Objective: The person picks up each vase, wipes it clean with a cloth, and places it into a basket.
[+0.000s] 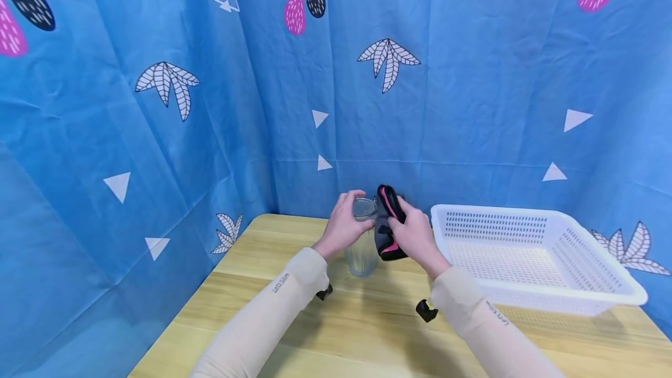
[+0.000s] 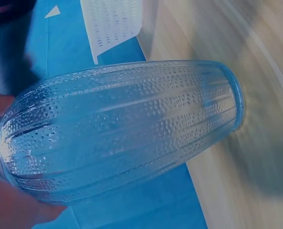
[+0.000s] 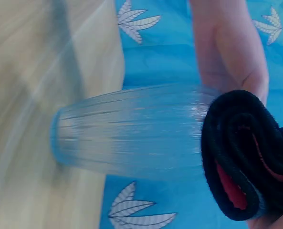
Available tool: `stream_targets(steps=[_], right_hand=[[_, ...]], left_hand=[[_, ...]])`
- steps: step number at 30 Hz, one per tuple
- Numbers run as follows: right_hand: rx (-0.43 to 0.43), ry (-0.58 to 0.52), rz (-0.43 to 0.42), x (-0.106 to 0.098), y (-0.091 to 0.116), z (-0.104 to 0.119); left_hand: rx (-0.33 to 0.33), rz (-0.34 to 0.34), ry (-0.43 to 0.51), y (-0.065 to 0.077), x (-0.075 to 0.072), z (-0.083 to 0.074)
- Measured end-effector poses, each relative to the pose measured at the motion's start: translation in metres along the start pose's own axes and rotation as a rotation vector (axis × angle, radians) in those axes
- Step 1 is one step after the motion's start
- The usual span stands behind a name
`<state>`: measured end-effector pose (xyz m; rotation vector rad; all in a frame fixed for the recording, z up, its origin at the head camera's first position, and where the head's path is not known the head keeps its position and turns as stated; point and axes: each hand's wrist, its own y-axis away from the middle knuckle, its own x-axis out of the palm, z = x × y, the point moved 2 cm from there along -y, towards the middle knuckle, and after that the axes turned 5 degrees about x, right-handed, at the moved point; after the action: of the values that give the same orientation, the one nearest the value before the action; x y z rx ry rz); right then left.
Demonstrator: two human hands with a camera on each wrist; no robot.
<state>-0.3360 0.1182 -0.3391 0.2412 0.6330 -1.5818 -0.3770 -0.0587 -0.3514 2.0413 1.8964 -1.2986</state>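
We see the wooden table (image 1: 294, 232), lower frame; the white basket (image 1: 525, 293), right, presumably set within reach; the glass vase (image 1: 361, 258), centre, upright; the black-and-pink fabric bundle (image 1: 385, 223) just beside its top, folded, we judge, for compactness; the right hand (image 1: 415, 232), fingers pinching the bundle; the left hand (image 1: 343, 223), fingers curled around the vase's top, apparently steadying it

In the left wrist view, the folded fabric (image 2: 10, 55) near the mouth of the ribbed glass vase (image 2: 131, 129) is blurred, and picture edges crop it, the left hand (image 2: 17, 202) at that mouth and the perforated basket (image 2: 113, 28) beyond the vase.
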Motion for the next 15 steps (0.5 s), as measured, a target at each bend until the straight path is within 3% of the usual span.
stream_targets(steps=[5,11,15], right_hand=[[0.004,0.003,-0.011,0.002,-0.001,-0.001],[0.12,0.079,0.018,0.017,-0.004,-0.029],[0.124,0.144,0.041,0.03,-0.004,-0.048]], left_hand=[[0.009,0.016,0.048,-0.003,0.006,0.0],[-0.022,0.005,0.061,0.0,0.008,0.002],[-0.024,-0.003,0.062,0.001,0.009,0.003]])
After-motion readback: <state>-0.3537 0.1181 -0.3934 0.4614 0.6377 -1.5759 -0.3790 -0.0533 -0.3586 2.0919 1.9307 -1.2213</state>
